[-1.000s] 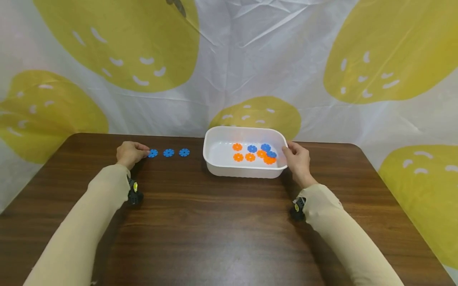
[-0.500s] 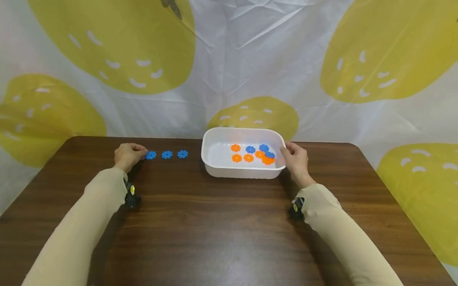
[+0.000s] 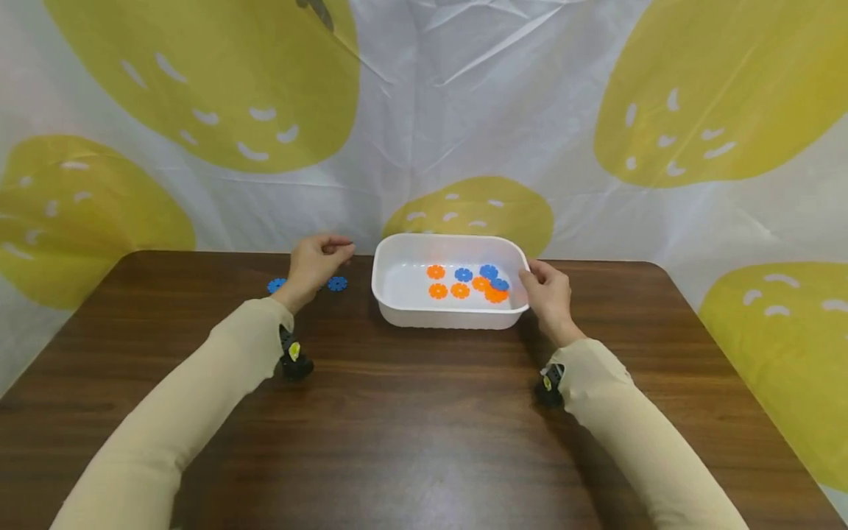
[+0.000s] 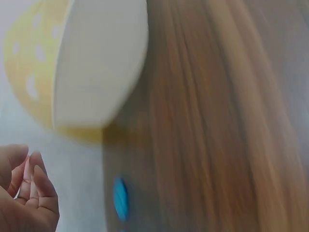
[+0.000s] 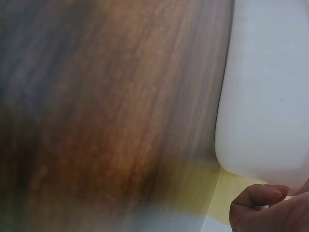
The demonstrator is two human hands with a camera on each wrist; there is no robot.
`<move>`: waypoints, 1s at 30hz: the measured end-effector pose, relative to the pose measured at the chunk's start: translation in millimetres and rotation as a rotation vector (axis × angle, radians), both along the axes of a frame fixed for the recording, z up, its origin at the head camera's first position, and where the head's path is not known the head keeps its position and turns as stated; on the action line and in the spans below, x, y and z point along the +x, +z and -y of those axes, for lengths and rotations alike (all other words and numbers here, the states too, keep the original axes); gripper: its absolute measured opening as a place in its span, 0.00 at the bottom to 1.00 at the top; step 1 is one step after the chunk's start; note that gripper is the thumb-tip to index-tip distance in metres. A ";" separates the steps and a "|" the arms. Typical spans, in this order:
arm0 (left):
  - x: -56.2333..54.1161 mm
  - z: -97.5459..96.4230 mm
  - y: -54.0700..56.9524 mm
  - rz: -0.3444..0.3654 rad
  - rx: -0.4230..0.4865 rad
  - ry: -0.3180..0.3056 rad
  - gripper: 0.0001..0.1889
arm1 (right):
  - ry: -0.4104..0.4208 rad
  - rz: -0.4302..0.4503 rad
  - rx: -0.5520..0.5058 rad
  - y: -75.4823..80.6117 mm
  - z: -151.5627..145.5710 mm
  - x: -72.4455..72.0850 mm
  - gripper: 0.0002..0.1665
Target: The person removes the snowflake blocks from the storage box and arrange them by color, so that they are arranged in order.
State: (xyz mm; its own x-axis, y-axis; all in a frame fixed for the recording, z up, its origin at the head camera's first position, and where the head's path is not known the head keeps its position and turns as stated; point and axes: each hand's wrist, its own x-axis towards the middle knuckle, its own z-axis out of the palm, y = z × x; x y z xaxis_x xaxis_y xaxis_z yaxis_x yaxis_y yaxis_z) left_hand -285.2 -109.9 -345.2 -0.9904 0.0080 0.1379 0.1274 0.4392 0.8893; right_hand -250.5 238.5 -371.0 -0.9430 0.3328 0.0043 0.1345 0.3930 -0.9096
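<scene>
My left hand (image 3: 316,266) is raised over the row of blue notched plastic discs, its fingers loosely bent and nothing between them. In the row, one blue disc (image 3: 276,285) shows left of the wrist and another blue disc (image 3: 337,284) right of it; the hand hides nearly all of the middle one. The left wrist view shows a blue disc (image 4: 120,199) on the table beyond the fingers. At the right end of the white plastic tub (image 3: 437,319), my right hand (image 3: 551,298) grips the rim between thumb and fingers. Several orange discs (image 3: 438,291) and three blue discs (image 3: 463,275) lie in the tub.
A dark wood-grain table (image 3: 411,427) carries the tub near its back edge. Behind it hangs a white curtain (image 3: 464,110) with large yellow fruit shapes.
The left hand has let go of the leftmost blue disc and moved right, rising toward the tub. The right hand stays at the tub's rim.
</scene>
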 end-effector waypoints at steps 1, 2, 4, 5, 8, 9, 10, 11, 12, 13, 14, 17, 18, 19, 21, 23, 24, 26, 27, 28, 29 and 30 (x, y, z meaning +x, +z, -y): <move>0.0 -10.0 2.9 0.005 0.025 -0.018 0.16 | -0.001 -0.001 -0.001 0.0 -0.1 0.0 0.24; -0.3 -19.6 5.4 0.012 0.052 -0.035 0.16 | -0.003 -0.002 -0.002 -0.2 -0.2 -0.2 0.24; -0.6 -37.3 9.1 0.034 0.075 -0.061 0.16 | -0.006 -0.004 -0.001 -0.4 0.0 -0.3 0.24; -1.0 -45.6 10.1 0.046 0.084 -0.070 0.15 | -0.007 -0.003 -0.002 -0.6 0.2 -0.4 0.24; -1.8 -68.1 11.2 0.066 0.090 -0.103 0.14 | -0.010 -0.002 -0.002 -1.3 1.7 -0.2 0.23; -2.0 -75.0 11.0 0.069 0.087 -0.114 0.14 | -0.011 -0.002 -0.002 -1.3 2.3 0.0 0.23; -2.3 -81.4 10.7 0.073 0.088 -0.123 0.14 | -0.012 -0.003 -0.003 -1.5 2.7 0.2 0.23; -2.8 -87.4 10.2 0.078 0.081 -0.131 0.14 | -0.012 -0.005 -0.003 -1.5 3.4 0.7 0.23; -3.1 -93.3 9.8 0.081 0.080 -0.142 0.14 | -0.013 -0.008 -0.005 -1.5 3.9 0.9 0.23; -3.6 -98.8 9.3 0.085 0.080 -0.148 0.14 | -0.014 -0.012 -0.007 -1.5 4.3 1.2 0.23; -4.3 -104.1 8.9 0.094 0.074 -0.151 0.14 | -0.015 -0.015 -0.005 -1.3 4.7 1.7 0.23; -6.0 -117.6 7.5 0.115 0.031 -0.150 0.14 | -0.016 -0.023 -0.004 -0.7 5.8 2.4 0.23; -6.5 -121.4 6.9 0.119 0.016 -0.148 0.14 | -0.016 -0.024 -0.004 -0.5 6.2 2.6 0.23; -7.2 -124.6 6.0 0.123 -0.001 -0.143 0.14 | -0.016 -0.025 0.000 -0.2 6.8 3.0 0.23; -8.7 -130.4 3.5 0.130 -0.032 -0.132 0.14 | -0.015 -0.029 0.005 -0.2 7.9 3.6 0.23; -10.0 -135.0 0.5 0.143 -0.038 -0.128 0.15 | -0.016 -0.031 0.007 -0.2 8.8 4.3 0.23; -10.2 -137.1 -0.5 0.151 -0.046 -0.126 0.15 | -0.013 -0.032 0.011 -0.4 9.3 4.6 0.23; -10.7 -141.1 -2.3 0.159 -0.070 -0.124 0.16 | -0.011 -0.036 0.010 -1.3 9.6 4.6 0.23; -10.7 -143.1 -2.8 0.162 -0.083 -0.125 0.16 | -0.010 -0.037 0.008 -1.4 9.7 4.6 0.23; -10.3 -145.2 -2.7 0.164 -0.093 -0.127 0.16 | -0.008 -0.040 0.007 -1.8 9.6 4.4 0.23; -9.8 -147.2 -2.5 0.163 -0.109 -0.127 0.16 | -0.007 -0.044 0.009 -2.1 9.5 4.3 0.22; -9.6 -149.0 -2.4 0.162 -0.125 -0.128 0.16 | -0.005 -0.045 0.008 -2.2 9.6 4.2 0.22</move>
